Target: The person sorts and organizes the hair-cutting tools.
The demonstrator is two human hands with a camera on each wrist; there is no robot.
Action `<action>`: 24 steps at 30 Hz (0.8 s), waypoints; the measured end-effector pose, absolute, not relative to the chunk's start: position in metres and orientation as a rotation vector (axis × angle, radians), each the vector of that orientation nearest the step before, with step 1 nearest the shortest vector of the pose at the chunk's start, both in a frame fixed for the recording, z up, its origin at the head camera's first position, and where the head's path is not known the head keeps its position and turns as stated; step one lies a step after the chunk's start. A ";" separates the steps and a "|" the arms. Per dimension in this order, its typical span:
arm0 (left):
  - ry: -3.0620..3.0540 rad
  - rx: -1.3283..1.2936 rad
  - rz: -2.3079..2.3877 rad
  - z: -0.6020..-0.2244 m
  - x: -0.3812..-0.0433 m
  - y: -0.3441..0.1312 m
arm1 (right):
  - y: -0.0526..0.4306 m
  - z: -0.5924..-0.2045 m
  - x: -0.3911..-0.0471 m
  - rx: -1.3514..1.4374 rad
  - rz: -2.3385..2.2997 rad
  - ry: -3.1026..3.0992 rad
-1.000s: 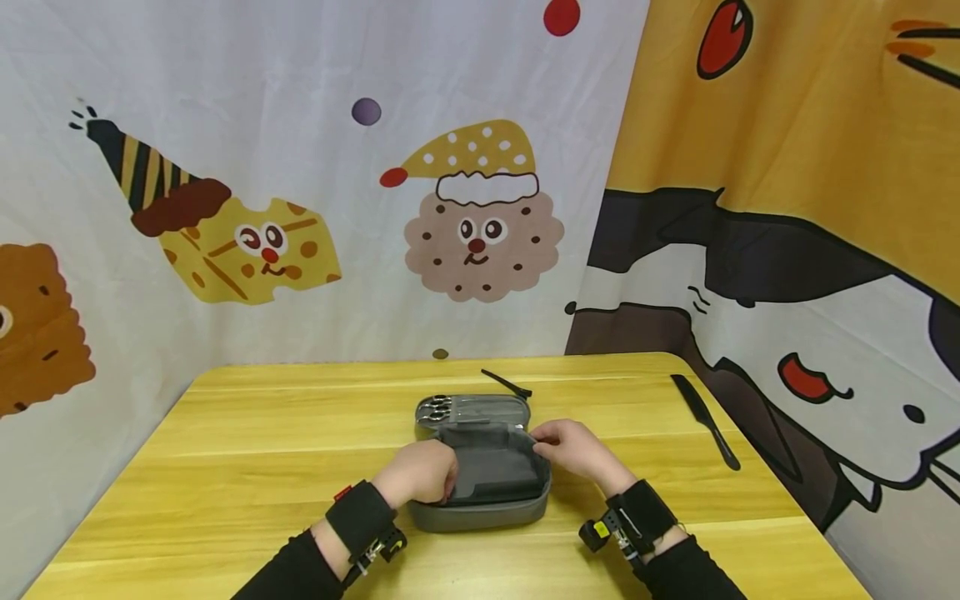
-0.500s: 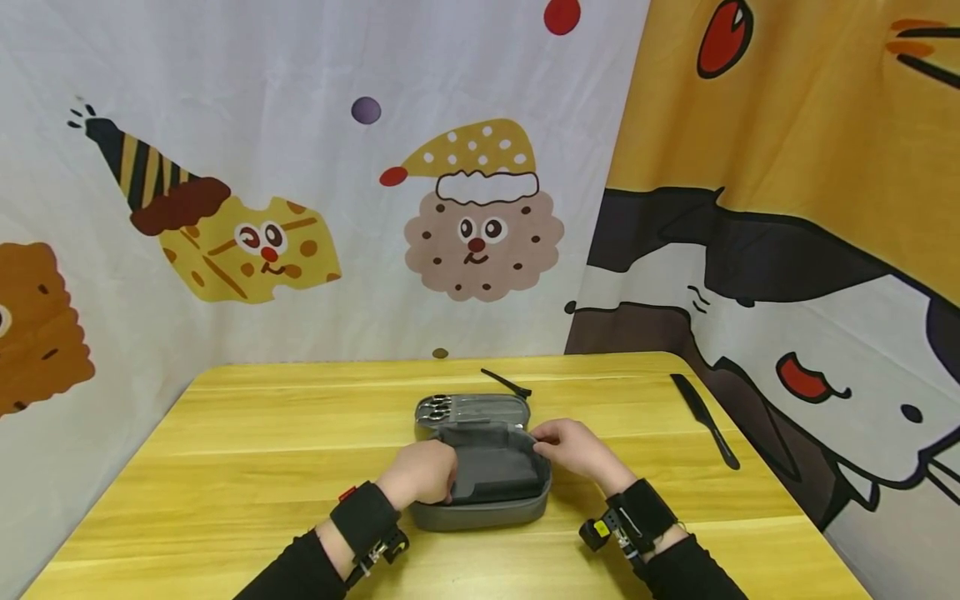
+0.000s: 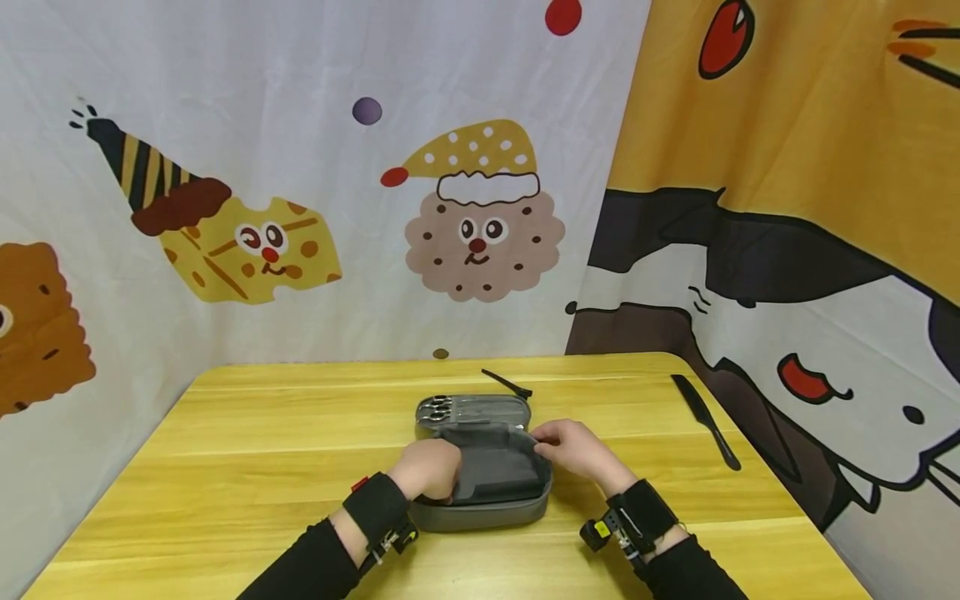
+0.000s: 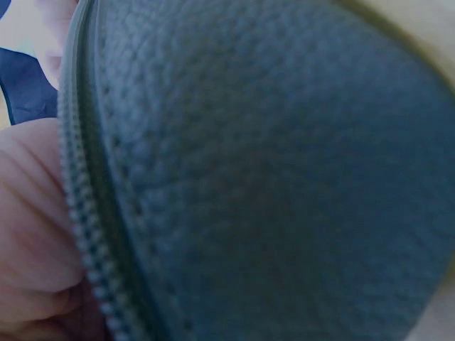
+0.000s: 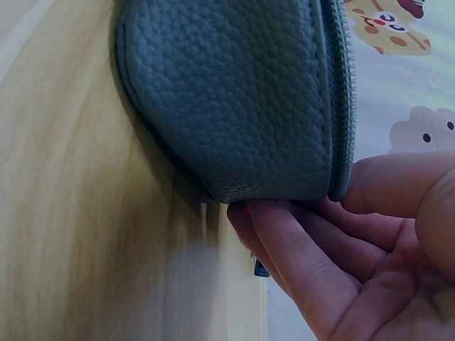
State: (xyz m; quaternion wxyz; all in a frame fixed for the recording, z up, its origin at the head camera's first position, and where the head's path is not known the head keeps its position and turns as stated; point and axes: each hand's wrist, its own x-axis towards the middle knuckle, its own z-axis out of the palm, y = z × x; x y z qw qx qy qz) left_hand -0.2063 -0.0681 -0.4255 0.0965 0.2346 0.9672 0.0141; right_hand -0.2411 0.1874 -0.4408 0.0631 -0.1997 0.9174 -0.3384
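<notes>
Counter: yellow wood grain, across the lower frame.
Curtains: cartoon prints, upper frame and right.
Case: open, lower centre.
Left grip: covers case's left end; fingertips hidden, hold cannot be told.
Right grip: pinching case's right rim.
Clip: centre, just beyond case.
Comb: right of frame.

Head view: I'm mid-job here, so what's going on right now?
A person's left hand reaches into the near left part of an open grey case on the table; its fingertips are hidden. The right hand pinches the case's right edge. Scissors sit in its far half. A thin black clip lies behind it, and a comb lies off to the right.
</notes>
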 end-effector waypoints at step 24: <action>2.792 0.675 0.168 -0.421 -0.208 -0.073 | 0.189 -0.441 -0.241 -0.597 -1.057 2.744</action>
